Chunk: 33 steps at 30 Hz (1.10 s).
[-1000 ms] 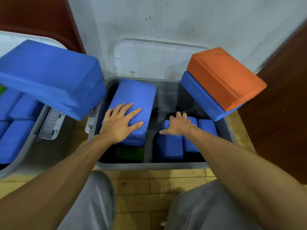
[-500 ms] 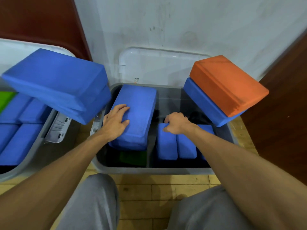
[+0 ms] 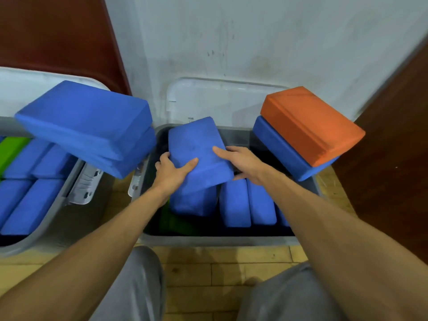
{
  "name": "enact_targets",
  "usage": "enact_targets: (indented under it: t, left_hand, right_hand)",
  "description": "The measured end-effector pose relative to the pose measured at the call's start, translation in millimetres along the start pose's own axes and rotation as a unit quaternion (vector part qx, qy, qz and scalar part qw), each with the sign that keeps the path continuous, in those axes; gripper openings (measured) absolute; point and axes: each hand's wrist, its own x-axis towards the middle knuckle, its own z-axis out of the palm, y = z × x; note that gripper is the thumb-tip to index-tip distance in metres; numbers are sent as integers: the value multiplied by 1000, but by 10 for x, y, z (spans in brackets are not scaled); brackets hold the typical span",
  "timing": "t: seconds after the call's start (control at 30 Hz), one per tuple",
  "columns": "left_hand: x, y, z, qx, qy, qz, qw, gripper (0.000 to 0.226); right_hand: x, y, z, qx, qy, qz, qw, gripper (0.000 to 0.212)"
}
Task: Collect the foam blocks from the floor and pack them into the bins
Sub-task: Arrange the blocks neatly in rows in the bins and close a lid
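Two bare hands grip a blue foam block [image 3: 196, 147] above the middle grey bin [image 3: 208, 239]: the left hand [image 3: 171, 174] clasps its near left corner, thumb on top, while the right hand [image 3: 245, 163] lies with fingers spread over its right edge. The block is a matte, fine-grained slab with rounded corners, tilted and lifted at its near end over another blue block [image 3: 194, 202] beneath it. To the right in the same bin, two more blue blocks [image 3: 247, 202] stand on edge side by side, touching; a green block [image 3: 176, 221] shows dimly in the dark near left corner. The bin's far half is mostly bare behind the held block. On its right rim an orange block [image 3: 310, 123], scuffed on its near face, sits stacked on a blue one [image 3: 284, 149], both overhanging the opening. At left, a stack of two larger blue blocks [image 3: 92, 126] juts over the gap between the bins, resting on the rim of the left bin [image 3: 46, 228], which is packed with blue blocks in tight rows and one green piece at its far left. A clear plastic lid [image 3: 222, 100] leans on the stained white wall [image 3: 254, 42] behind. Grey-trousered knees frame a pale wood floor [image 3: 208, 274].
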Motion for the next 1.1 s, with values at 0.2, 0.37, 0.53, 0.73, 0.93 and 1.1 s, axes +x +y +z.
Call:
enact_targets:
  t: [0.2, 0.37, 0.53, 0.73, 0.93, 1.1]
  left_hand:
    - [-48, 226, 176, -171, -64, -9, 983, 63]
    - [-123, 597, 374, -207, -99, 36, 973, 59]
    - [-169, 623, 553, -84, -178, 62, 979, 50]
    - [-225, 504, 632, -92, -138, 98, 981, 39]
    - [-210, 600, 652, -116, -202, 71, 970, 37]
    - [-200, 556, 634, -146, -194, 75, 967, 45]
  right_hand:
    - [-148, -146, -122, -13, 189, -192, 963, 58]
    - [-229, -299, -148, 9, 233, -261, 937, 84]
    - [-287, -307, -312, -92, 333, -224, 911, 101]
    - [-326, -134, -443, -244, 299, -165, 908, 98]
    - [-308, -58, -365, -218, 302, -159, 914, 110]
    - [-182, -142, -302, -173, 306, -186, 918, 83]
